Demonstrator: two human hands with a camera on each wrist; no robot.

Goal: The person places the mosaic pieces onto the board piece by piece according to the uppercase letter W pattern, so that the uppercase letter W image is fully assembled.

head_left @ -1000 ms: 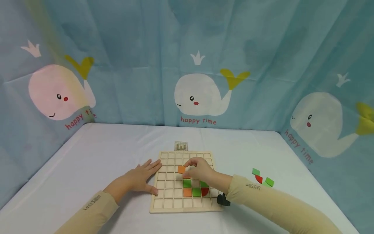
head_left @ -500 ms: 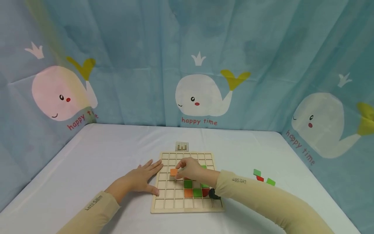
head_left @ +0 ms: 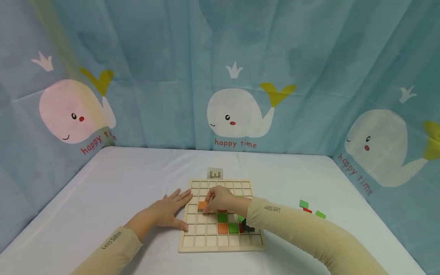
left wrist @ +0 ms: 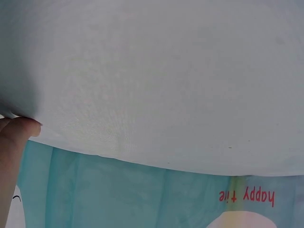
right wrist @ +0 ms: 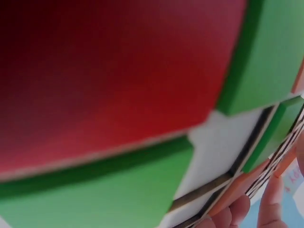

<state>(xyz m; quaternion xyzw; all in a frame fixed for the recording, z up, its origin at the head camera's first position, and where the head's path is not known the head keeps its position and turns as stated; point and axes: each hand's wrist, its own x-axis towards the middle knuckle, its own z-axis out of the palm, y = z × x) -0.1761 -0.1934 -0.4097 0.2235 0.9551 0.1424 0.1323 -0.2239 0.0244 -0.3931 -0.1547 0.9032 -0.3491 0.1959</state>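
Observation:
A wooden grid board (head_left: 199, 241) lies on the white table. My left hand (head_left: 166, 212) rests flat with spread fingers along its left edge. Thumb and fingertips of my right hand (head_left: 221, 200) pinch an orange square tile (head_left: 202, 205) over the board's left-middle cells; whether it touches the board I cannot tell. Set in the cells are an orange tile (head_left: 222, 228), green tiles (head_left: 233, 228) and a red quarter-round piece, now mostly behind the black wrist camera. Close up in the right wrist view, the red piece (right wrist: 109, 71) sits beside green tiles (right wrist: 266, 61).
A small pattern card (head_left: 215, 173) lies behind the board's far edge. Right of the board are loose pieces: a green tile (head_left: 304, 203), a red piece (head_left: 307, 210) and another green tile (head_left: 320, 214), partly hidden by the right sleeve. A whale-print curtain (head_left: 165, 114) encloses the table.
My right hand has carried the orange tile leftward and slightly nearer, toward the board's left columns. Its forearm now covers more of the loose pieces. The left hand has stayed at the board's edge.

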